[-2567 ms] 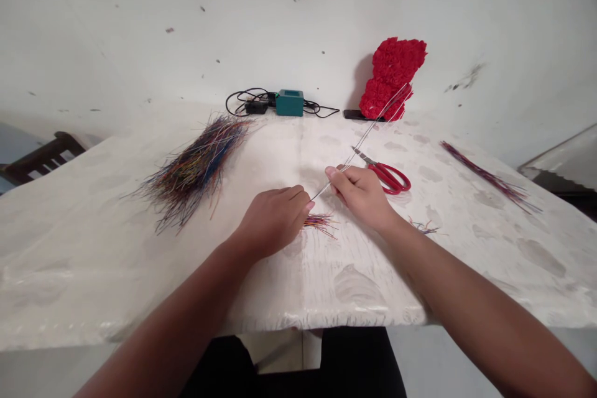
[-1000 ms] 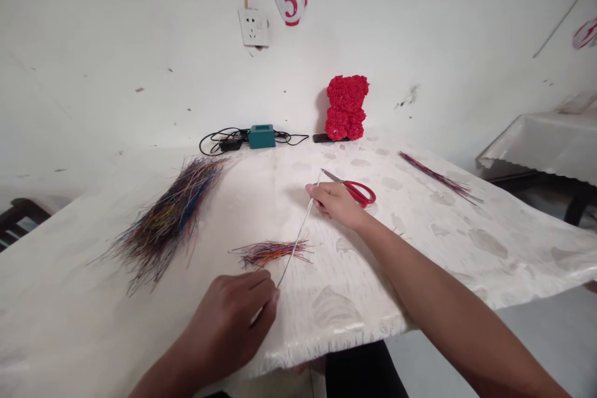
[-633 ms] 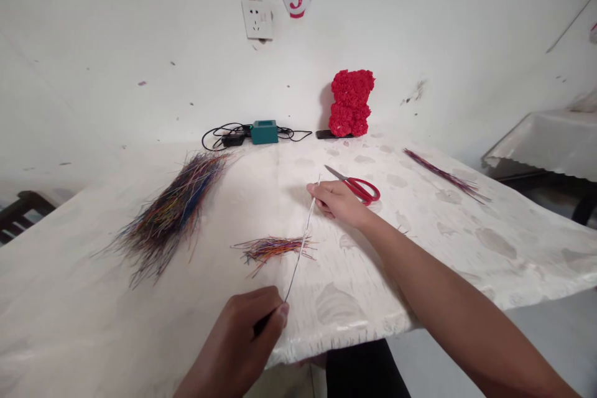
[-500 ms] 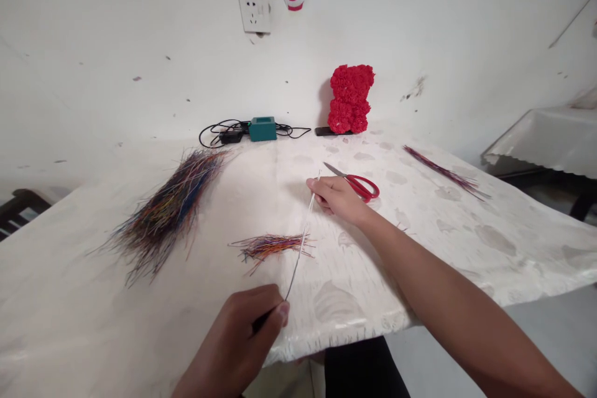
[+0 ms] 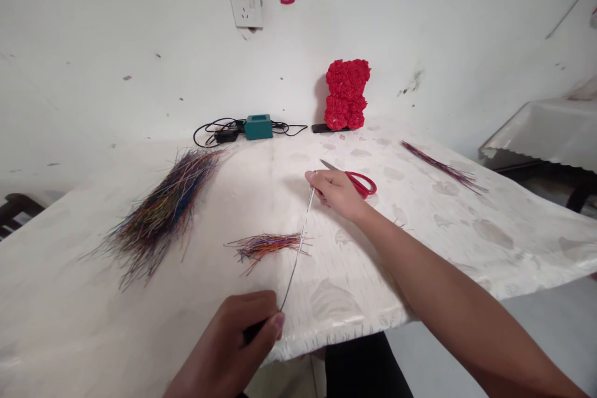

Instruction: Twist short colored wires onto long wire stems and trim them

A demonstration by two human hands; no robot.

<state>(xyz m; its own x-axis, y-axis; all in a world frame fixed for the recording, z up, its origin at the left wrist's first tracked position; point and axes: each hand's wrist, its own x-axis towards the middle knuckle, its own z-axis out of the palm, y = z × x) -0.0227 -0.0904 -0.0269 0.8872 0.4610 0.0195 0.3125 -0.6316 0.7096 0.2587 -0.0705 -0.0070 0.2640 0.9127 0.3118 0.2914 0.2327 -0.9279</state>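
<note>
Disappearing into the clenched left hand [image 5: 247, 336], the near end of the pale wire [image 5: 300, 246] is hidden, its strand count hard to make out; the right hand [image 5: 336, 193] pinches it close to the far end; its long axis slants away and rightward above the table [image 5: 84, 317], across the short wires [image 5: 267, 245]; the right hand partly covers the scissors [image 5: 366, 184].
</note>
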